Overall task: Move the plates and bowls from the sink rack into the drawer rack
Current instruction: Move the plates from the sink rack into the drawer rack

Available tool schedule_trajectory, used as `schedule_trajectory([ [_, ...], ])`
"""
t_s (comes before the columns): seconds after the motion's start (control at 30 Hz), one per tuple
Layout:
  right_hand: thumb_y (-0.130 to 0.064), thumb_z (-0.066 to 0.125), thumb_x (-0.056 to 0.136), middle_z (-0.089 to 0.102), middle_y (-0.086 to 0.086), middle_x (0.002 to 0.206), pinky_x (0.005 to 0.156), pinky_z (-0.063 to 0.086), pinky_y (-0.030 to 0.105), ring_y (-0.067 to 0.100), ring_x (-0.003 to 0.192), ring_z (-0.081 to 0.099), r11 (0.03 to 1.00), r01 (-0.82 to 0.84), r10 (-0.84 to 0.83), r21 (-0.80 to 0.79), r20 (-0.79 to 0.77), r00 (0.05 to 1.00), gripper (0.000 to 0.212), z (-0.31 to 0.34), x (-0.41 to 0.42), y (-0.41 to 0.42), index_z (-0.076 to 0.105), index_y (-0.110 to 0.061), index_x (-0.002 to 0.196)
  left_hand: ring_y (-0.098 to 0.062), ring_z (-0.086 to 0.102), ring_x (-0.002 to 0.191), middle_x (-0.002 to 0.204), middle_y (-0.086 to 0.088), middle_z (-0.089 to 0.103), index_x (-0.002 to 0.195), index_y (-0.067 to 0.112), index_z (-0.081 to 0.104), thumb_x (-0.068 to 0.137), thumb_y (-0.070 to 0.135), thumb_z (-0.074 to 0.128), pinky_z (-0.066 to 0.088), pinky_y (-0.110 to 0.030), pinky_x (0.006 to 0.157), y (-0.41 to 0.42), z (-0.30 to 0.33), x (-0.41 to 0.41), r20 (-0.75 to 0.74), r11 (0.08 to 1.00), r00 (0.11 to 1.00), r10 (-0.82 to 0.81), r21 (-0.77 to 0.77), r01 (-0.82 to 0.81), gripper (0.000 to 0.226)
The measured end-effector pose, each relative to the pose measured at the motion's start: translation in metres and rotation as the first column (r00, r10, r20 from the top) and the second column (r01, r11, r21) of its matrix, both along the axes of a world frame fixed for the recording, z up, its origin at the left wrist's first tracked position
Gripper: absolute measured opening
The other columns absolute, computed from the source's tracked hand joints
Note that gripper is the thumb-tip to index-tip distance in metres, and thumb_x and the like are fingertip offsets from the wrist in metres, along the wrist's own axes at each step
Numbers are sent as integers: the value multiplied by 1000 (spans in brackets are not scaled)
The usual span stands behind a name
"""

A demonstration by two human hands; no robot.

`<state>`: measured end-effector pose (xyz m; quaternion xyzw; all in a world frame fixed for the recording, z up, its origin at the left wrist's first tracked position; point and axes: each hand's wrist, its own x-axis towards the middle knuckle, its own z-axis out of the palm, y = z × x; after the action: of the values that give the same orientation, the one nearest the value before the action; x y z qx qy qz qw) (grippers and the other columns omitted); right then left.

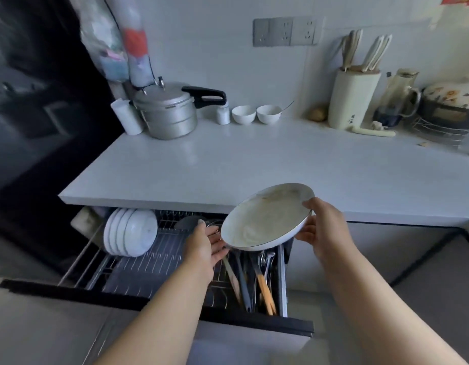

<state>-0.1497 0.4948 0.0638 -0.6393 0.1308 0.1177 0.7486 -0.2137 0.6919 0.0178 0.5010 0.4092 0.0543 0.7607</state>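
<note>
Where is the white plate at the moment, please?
In the head view, the white plate is held tilted between both hands above the open drawer rack, right of the stacked bowls.

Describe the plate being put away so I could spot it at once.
Start at the white counter and drop to the open drawer rack under its front edge. The plate hangs tilted above the rack's right end, held between the left hand and right hand. Unlike the stacked plates standing at the left, it is alone and in the air.

a home kitchen: white counter (254,159) with pressure cooker (166,111), knife block (353,101), pull-out dish drawer (154,259).
</note>
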Motion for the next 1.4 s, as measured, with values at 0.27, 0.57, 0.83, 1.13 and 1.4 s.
schedule_trajectory([
  [0.27,-12,51,88,54,11,62,41,44,23,20,43,52,985,-169,168,-26,-55,984,12,-20,-32,126,56,-6,79,-28,54,119,136,-16,52,128,4,54,103,42,32,48,-39,92,123,-21,-62,-56,982,984,168,94,-163,50],
  [0.57,-14,52,91,54,15,66,41,46,27,25,49,52,928,-348,327,-131,-156,932,15,-66,-27,218,56,-3,81,-35,55,113,125,-16,59,123,5,58,100,33,36,43,-40,95,211,-56,-98,-265,819,890,370,546,-178,42],
  [0.83,-8,51,88,57,17,71,42,48,26,27,56,56,847,-485,438,-220,-228,869,9,-129,5,295,58,-4,83,-34,15,145,154,-22,24,144,3,37,98,39,38,14,-44,117,278,-100,-101,-551,681,741,384,711,176,58],
  [1.13,-14,60,83,64,19,110,56,60,38,31,74,69,710,-596,521,-375,-290,803,45,-193,41,372,51,-8,127,-30,-10,148,160,-18,-2,152,6,9,97,45,33,-4,-53,116,312,-139,-83,-752,614,574,326,630,476,72],
  [1.4,-15,55,84,59,1,84,75,60,45,23,63,68,614,-622,541,-486,-315,780,64,-214,59,429,33,-14,144,-35,-1,147,159,-22,3,151,3,10,93,48,28,-2,-62,114,322,-159,-79,-791,517,468,395,612,598,76],
])
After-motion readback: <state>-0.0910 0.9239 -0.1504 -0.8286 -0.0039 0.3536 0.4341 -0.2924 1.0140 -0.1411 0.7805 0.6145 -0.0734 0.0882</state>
